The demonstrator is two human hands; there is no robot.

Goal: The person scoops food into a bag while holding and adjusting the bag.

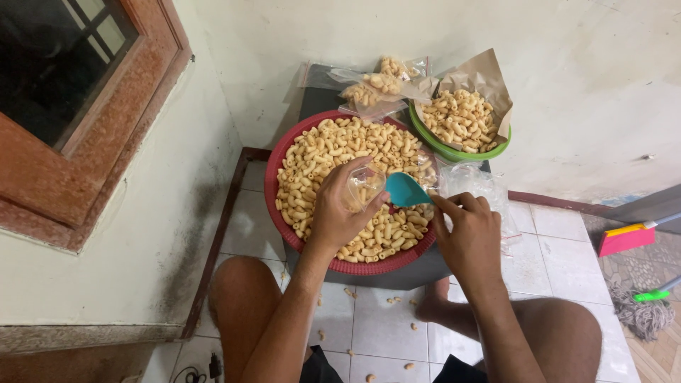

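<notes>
Near the frame's centre, over the red basket (284, 206) of macaroni snacks (333, 152), our left hand (340, 213) pinches one thin clear bag (365, 186) open; our right hand (468, 237) grips one teal scoop (406, 190). We judge the bag light, limp and slippery, best held at its rim. Two filled bags (376, 86) lie beside one green bowl (461, 152).

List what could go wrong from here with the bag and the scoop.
1. The left hand holds the small clear bag open with a narrow mouth, and the blue scoop in the right hand looks about as wide, so pieces may miss it.
2. Snack pieces on the floor tiles already lie near the bare foot; more could get stepped on.
3. The red basket reaches the low table's front edge and may tip if pressed.
</notes>
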